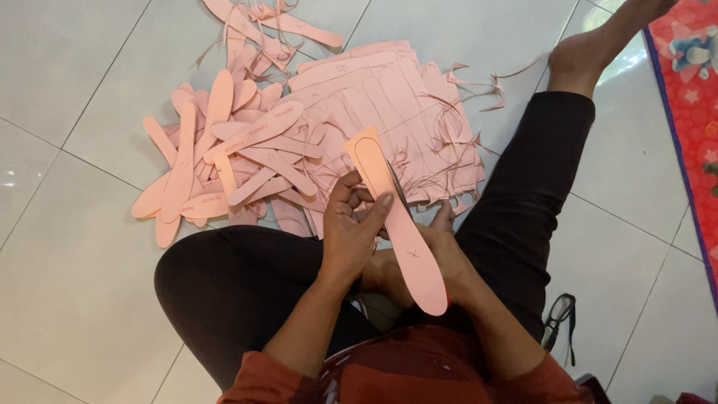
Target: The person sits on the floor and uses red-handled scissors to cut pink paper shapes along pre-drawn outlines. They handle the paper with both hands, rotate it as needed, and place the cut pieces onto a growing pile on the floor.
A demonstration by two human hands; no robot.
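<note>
Pale grey floor tiles [67,299] spread under a person who sits with legs in black trousers [224,292] folded, seen from above. On the left of the floor lies a loose heap of cut pink insole shapes [217,161], long and rounded at both ends, overlapping one another at many angles. Just beside it, toward the middle, a stack of pink sheets [396,97] lies flat with insole outlines drawn on them, and thin curled pink trimmings [479,90] trail off its right edge. In front of the stack, above the lap, the left hand [351,232] is curled, its thumb and fingers pinching the left edge of a pink insole piece [400,224] that stands tilted, its narrower end up and its wider end down toward the body. A dark scissor blade [399,196] shows just at the right edge of that piece. The right hand [441,243] sits behind and under the piece, mostly hidden, so I cannot tell how its fingers are set. Farther right, a pair of dark-framed glasses [559,318] lies on the tiles beside the knee, and a bare foot [591,45] rests near the top. A red patterned mat [692,112] covers the far right edge.
</note>
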